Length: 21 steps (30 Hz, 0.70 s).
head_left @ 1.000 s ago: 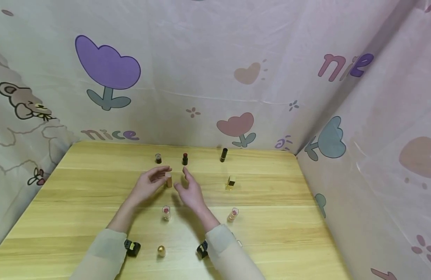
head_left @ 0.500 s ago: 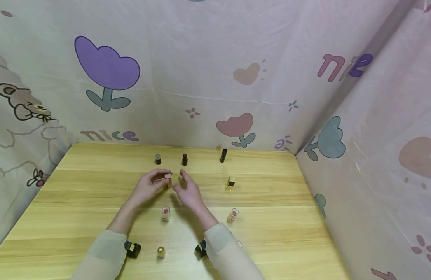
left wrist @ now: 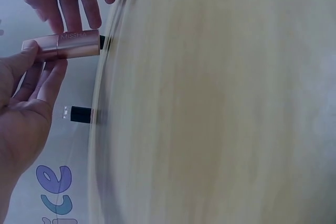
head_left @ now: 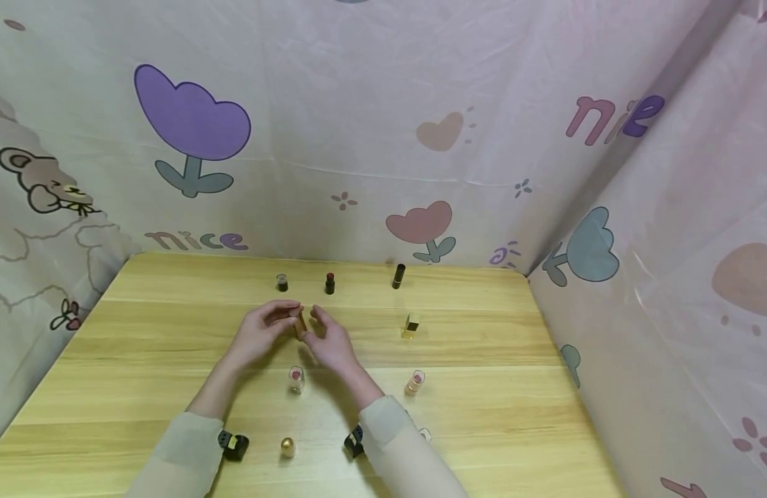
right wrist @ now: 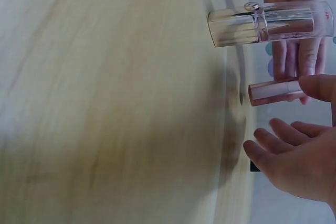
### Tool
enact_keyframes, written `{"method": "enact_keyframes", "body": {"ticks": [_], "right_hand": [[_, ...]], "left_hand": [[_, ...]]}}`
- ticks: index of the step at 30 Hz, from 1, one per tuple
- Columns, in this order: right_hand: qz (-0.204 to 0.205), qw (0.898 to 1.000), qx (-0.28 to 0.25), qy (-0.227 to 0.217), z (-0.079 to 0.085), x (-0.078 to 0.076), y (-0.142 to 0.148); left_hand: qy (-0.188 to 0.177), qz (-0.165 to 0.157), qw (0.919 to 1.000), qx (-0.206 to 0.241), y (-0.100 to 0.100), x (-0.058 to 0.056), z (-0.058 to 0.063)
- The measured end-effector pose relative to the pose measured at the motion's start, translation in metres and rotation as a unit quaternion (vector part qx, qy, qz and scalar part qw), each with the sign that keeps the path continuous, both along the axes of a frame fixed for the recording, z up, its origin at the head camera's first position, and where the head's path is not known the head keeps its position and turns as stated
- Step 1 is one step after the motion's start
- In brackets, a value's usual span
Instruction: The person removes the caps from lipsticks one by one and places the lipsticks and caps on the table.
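My left hand [head_left: 261, 333] pinches a rose-gold lipstick tube [left wrist: 79, 44] between thumb and fingers, over the middle-left of the table. Lettering shows on the tube's side in the left wrist view. From the other side my right hand [head_left: 335, 344] comes close, its thumb overlapping the tube in the right wrist view and its other fingers loosely spread. Nearer the body, between the forearms, stands a clear-capped lipstick [head_left: 297, 379]. Just beyond the hands are an uncapped red lipstick [head_left: 330, 283] in a black case and a small dark lipstick with a clear top [head_left: 282, 282].
On the wooden table [head_left: 495, 422], a black lipstick [head_left: 398, 277] stands at the back. A gold-and-black one [head_left: 411, 325] and a clear-capped pink one [head_left: 415, 382] are to the right. A round-topped gold item [head_left: 287, 447] sits in front. Patterned cloth [head_left: 333, 124] hangs behind.
The right hand has moved left, closer to the left hand and the lipstick tube. The tube, upright before, now leans; the left hand has barely moved.
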State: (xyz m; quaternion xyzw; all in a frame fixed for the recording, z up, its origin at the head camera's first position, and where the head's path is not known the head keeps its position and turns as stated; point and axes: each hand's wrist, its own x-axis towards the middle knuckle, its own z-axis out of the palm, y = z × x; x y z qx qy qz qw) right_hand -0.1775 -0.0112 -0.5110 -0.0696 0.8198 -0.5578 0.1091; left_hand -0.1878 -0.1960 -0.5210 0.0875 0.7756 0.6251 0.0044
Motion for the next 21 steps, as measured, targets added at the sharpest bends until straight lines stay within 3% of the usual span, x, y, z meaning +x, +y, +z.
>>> {"method": "enact_keyframes", "body": {"ticks": [11, 21], "right_hand": [[0.014, 1.000, 0.028, 0.005, -0.0030, 0.0008, 0.0014], [0.028, 0.999, 0.022, 0.005, -0.0012, 0.0030, 0.0014]], "left_hand": [[-0.006, -0.001, 1.0000, 0.003, 0.0006, 0.0022, 0.0052], [-0.003, -0.010, 0.9999, -0.002, 0.0014, 0.0004, 0.0077]]}}
